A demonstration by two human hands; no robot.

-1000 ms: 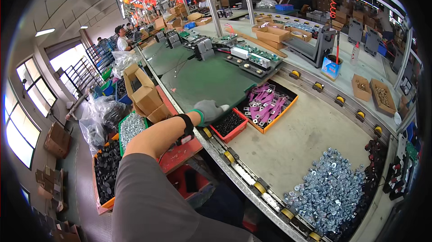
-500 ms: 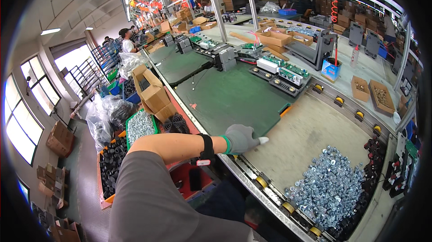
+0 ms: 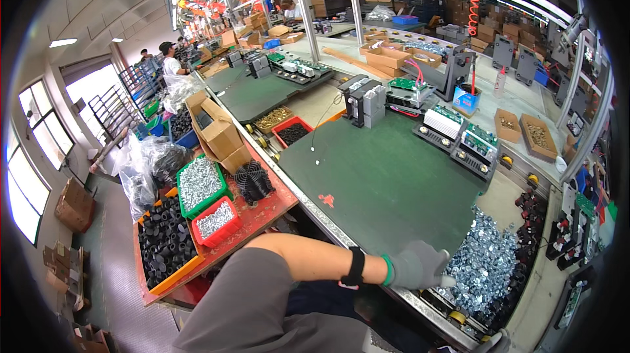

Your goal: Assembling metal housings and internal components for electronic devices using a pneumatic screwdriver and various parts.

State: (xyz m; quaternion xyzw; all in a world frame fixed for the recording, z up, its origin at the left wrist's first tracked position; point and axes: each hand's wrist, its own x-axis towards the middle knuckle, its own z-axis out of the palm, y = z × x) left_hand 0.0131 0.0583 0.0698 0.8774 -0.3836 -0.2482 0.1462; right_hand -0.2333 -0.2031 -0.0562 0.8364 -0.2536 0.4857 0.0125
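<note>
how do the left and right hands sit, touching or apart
Apart: the head view shows a yellow roller in the gap between the left hand, near the silvery parts, and the right hand at the lower edge.

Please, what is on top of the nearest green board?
On the green board, grey blocks, a white finned block and circuit boards are visible. The surface beneath them is covered; the left hand hides part of one edge.

The left hand [image 3: 417, 266] and green board [image 3: 387, 182] have slid toward five o'clock, where a gloved right hand [image 3: 495, 342] has appeared.
</note>
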